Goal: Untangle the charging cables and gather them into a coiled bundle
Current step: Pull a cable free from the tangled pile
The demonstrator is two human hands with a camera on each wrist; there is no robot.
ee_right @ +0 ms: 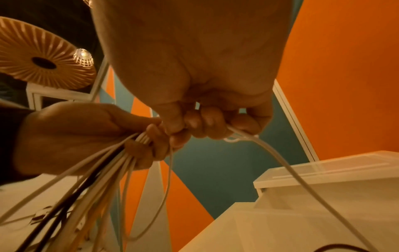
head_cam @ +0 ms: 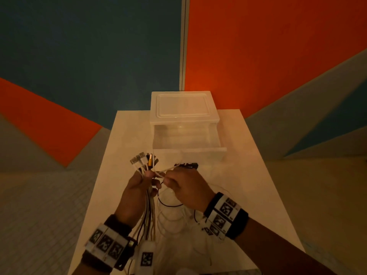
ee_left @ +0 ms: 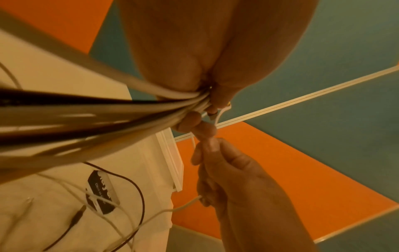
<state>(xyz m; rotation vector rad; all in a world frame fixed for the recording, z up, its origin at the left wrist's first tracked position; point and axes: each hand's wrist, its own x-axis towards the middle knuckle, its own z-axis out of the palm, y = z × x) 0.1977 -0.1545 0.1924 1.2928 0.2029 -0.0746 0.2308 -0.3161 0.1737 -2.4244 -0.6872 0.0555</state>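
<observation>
left hand (head_cam: 139, 187) is gripping the cable bunch (head_cam: 148, 211), plugs up, above the tabletop (head_cam: 248, 175) | right hand (head_cam: 188, 187) is pinching a loose white cable (ee_right: 287, 167) just right of it | slack is trailing downward

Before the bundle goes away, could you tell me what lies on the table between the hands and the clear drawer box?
Head view: only a small black object on the table before the drawer box.

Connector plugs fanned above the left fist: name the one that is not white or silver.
The yellow plug, near the right of the fan the left hand grips; the neighbouring plugs are white or silver.
</observation>
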